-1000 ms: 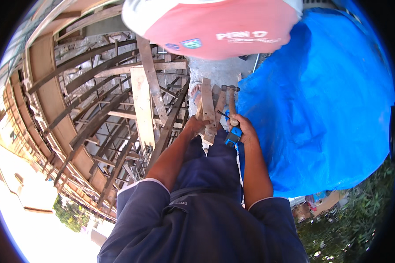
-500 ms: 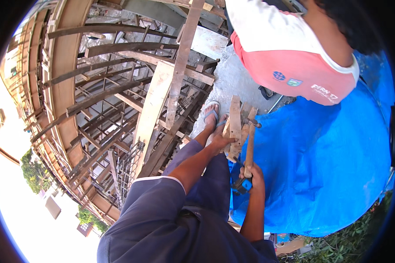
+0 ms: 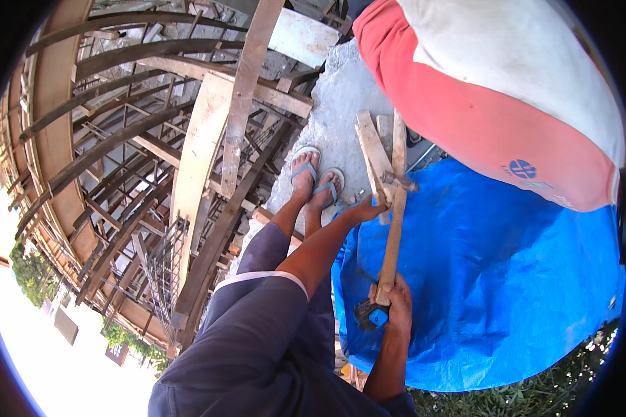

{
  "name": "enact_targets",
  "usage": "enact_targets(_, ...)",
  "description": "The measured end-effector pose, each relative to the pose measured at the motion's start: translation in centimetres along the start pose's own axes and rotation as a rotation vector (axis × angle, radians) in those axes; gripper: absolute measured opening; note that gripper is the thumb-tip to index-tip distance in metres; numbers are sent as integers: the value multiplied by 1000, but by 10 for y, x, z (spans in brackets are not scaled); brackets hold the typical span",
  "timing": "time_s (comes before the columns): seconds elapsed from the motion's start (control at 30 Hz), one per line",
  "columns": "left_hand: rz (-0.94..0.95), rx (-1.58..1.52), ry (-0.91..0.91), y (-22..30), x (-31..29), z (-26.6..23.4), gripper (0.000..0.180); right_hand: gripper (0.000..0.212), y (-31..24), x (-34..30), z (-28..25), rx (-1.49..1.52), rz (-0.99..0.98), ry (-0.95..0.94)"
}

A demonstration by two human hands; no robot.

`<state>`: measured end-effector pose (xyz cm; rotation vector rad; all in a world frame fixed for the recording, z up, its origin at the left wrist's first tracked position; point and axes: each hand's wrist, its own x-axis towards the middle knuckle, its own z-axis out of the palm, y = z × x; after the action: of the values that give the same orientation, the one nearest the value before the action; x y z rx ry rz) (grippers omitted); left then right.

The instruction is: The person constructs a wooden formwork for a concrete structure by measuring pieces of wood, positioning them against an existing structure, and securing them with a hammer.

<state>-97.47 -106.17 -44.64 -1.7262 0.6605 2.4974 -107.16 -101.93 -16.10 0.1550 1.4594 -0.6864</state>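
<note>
Standing beside blue tarpaulin [image 3: 487, 292], spread right of the fingers. Grasping wooden boards [image 3: 373, 149] in the left hand [image 3: 367, 208], jutting ahead of its fingers. Clutching a wooden-handled hammer [image 3: 392, 243] in the right hand [image 3: 396, 300], head just beyond the left fingers, plus a tape measure [image 3: 370, 316] against the right fingers. Now holding hands wider apart, leaving neither free.

You're standing on a rough gray concrete slab [image 3: 351, 94], both your feet [image 3: 304, 175] in flip-flops flat on it. Left of you, a timber frame [image 3: 289, 99] carries a pale wide board [image 3: 199, 156] and a browner plank [image 3: 247, 78], both laid across its crossbeam. Right of you, a blue tarp [image 3: 480, 292] spreads, creased; can't tell what's under it.
</note>
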Motion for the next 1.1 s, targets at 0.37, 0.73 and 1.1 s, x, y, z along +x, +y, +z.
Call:
enact_targets(0.37,-337,-798,-317,-5,-191,-21,74,35,26,26,15,441,20,-80)
enact_targets(0.73,-190,-343,-565,37,-377,-67,60,35,10,-50,91,613,369,-433)
enact_targets(1.1,-130,-363,-286,35,-482,-163,63,29,-39,-89,122,-74,485,-237)
